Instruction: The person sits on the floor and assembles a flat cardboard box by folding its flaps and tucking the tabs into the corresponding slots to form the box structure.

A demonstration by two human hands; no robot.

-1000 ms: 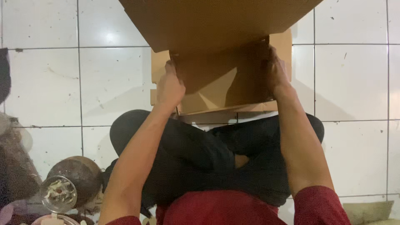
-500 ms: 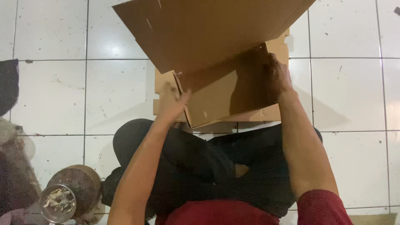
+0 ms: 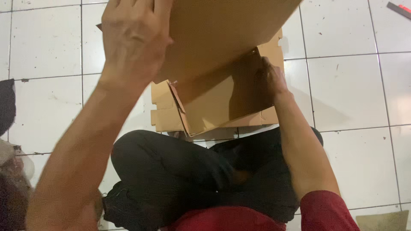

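Box [image 3: 218,107], brown cardboard and only part folded, sits on the white tile floor [image 3: 355,85] at twelve o'clock from the crossed legs [image 3: 192,179] in dark trousers, its near edge just beside the knees. A large flap [image 3: 222,30] rises from it and tilts toward the camera, filling the top of the view from about eleven to one o'clock and throwing a shadow over the inner panel. The left hand [image 3: 135,40] is raised close to the lens at eleven o'clock, fingers curled over the flap's left edge and gripping it, back of the hand toward the camera. The right hand [image 3: 269,79] is lower, at one o'clock, pressed against the inside of the box at its right wall, under the flap; whether its fingers clasp the cardboard or only rest flat on it I cannot tell, since shadow hides them. Small slotted tabs [image 3: 165,109] stick out of the box's left side at about ten o'clock. A dark object [image 3: 6,105] lies at the left edge at nine o'clock, and red sleeves [image 3: 325,211] show at five o'clock.
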